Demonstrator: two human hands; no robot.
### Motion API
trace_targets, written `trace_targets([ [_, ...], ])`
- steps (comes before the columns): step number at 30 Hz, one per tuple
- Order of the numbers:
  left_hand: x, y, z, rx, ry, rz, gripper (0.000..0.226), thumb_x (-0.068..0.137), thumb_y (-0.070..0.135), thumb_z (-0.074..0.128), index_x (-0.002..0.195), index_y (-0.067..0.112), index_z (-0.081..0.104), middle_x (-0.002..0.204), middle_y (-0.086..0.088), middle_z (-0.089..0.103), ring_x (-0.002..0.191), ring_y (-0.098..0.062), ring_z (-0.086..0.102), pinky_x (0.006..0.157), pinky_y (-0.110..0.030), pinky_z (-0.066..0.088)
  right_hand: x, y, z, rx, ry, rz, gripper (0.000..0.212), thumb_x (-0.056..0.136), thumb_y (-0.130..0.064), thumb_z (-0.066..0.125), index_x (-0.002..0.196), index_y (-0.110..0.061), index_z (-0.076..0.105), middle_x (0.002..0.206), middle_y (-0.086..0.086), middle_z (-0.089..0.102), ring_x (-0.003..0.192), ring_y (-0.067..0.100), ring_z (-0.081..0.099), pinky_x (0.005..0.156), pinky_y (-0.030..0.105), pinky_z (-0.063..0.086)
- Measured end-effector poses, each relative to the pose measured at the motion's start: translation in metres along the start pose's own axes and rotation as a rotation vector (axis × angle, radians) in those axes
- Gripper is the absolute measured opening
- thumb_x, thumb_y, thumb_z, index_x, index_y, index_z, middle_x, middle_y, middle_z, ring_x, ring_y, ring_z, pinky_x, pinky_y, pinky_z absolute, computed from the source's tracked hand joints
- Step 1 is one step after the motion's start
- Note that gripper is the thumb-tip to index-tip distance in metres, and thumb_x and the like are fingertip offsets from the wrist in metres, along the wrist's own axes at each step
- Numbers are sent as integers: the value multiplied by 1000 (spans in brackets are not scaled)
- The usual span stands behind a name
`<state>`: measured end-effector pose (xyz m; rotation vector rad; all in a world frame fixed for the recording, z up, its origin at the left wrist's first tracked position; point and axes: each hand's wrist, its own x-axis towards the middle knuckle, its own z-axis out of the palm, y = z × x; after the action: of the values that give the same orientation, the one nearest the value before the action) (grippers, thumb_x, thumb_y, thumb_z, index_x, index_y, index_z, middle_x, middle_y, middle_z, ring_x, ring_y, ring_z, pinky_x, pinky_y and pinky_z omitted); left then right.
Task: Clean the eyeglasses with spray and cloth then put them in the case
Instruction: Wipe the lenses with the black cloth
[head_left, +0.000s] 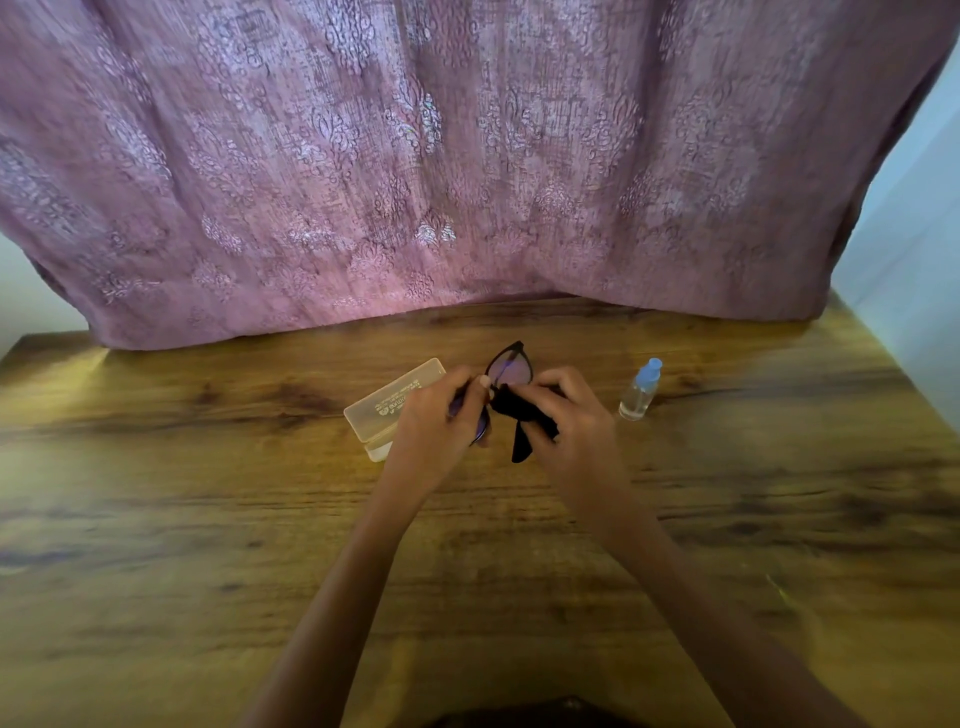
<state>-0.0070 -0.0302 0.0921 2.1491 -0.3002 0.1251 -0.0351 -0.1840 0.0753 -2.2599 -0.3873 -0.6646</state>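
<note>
Mid-wipe, I'd say. Left hand (441, 415) grip closed on the eyeglasses (511, 366), held above the surface (208, 519); right hand (566, 415) grip pinches black cloth (522, 415) against a lens. Spray bottle (640, 389) stands right. Case (387, 402) behind, looks shut; casing remains.

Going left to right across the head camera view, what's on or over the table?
Clear plastic case → left hand holding the eyeglasses → black cloth in the right hand → spray bottle.
</note>
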Motion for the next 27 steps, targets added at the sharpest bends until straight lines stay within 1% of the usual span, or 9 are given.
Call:
trace_targets([
  [3,0,-1,-1,-24,-7,-20,26,99,17,48,76,6,55,57,-8,63,56,-22,62,65,-45,51,-1,-1,1,-7,-17,-19,32,74,8,75,105,1,71,97,13,62,85,21,62,75,28,54],
  [6,-1,1,-1,-18,-32,-18,28,99,18,48,78,1,57,58,-10,64,57,-22,62,67,-46,50,1,6,-1,-10,-12,-17,29,76,6,75,104,1,71,97,12,62,85,20,61,74,30,54],
  [10,-1,1,0,24,-46,-9,31,99,22,48,80,-1,58,63,-15,65,62,-27,61,70,-46,47,3,17,-5,-22,6,32,26,80,3,74,105,-2,71,95,9,60,82,18,59,69,31,53],
  [12,-2,1,1,33,-50,-21,31,99,23,47,81,1,58,65,-16,65,63,-26,61,70,-43,47,4,20,-5,-17,7,41,25,81,2,73,106,-2,71,95,8,59,81,17,58,69,31,52],
  [15,-2,0,2,7,-39,-37,29,99,23,47,82,4,59,65,-13,67,58,-12,61,64,-32,49,3,18,-3,-33,7,42,26,80,3,74,105,-2,72,95,8,60,81,16,58,69,25,51],
  [18,-1,-2,1,-15,-39,-45,27,99,22,47,83,5,60,64,-9,67,59,-18,63,67,-39,50,0,11,0,-45,-20,-3,27,78,3,74,104,-1,71,96,10,60,83,17,59,73,21,49],
  [22,0,-5,1,-13,-34,-37,25,99,21,48,84,6,62,65,-10,66,62,-24,63,66,-43,50,0,3,0,-57,-33,-24,27,76,4,74,103,1,72,96,12,62,84,19,61,76,19,49],
  [25,1,-6,2,46,-32,-5,25,97,19,50,84,2,63,68,-14,65,62,-27,60,61,-39,46,2,1,-1,-56,-9,-19,27,76,5,75,102,0,73,96,12,63,85,19,62,77,21,50],
  [27,0,-5,3,42,-55,5,21,97,14,51,86,2,64,66,-10,64,57,-22,57,58,-34,43,5,0,0,-53,10,-27,29,75,8,74,103,-1,72,97,12,63,88,16,59,82,15,46],
])
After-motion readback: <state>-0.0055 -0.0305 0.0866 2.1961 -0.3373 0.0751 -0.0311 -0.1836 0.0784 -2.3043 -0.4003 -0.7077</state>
